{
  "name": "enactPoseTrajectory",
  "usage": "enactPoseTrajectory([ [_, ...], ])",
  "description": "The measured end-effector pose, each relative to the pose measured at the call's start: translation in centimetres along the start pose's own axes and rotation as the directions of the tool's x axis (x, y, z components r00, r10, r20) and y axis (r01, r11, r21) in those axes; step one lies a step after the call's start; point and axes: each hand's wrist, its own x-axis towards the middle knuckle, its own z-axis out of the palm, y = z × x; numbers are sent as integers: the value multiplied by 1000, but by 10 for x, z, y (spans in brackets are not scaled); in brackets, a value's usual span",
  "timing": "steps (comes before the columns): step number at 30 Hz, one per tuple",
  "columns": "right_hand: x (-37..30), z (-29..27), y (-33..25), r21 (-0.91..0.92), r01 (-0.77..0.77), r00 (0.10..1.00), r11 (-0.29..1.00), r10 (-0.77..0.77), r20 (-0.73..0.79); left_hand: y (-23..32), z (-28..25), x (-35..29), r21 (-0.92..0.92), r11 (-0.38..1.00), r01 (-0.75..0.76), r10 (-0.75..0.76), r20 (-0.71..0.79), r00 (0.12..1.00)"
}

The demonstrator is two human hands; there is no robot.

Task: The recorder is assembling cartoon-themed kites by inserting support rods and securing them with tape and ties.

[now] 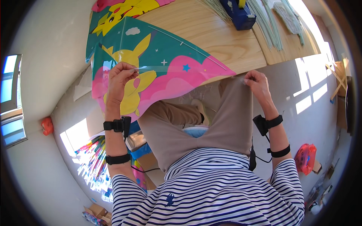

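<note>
A strip of clear tape (188,69) stretches between both hands — the left hand (120,77) pinches one end against the colourful kite (158,64), fingers closed, and the right hand (256,82) pinches the other end, past the wooden table (226,41) — kite half overhanging.

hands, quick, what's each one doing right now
Left hand: closed, pinching one end of a clear tape strip against the kite.
Right hand: closed, pinching the strip's other end at the table edge.
</note>
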Motion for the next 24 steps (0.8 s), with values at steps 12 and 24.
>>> enactPoseTrajectory([
  [12, 1, -4, 1, -8, -9, 1000, 1000, 9, 19, -1, -8, 15, -107, 994, 34, -37, -26, 999],
  [24, -11, -3, -35, 151, -89, 985, 985, 64, 162, 77, -24, 89, 96, 992, 77, -92, 156, 984],
])
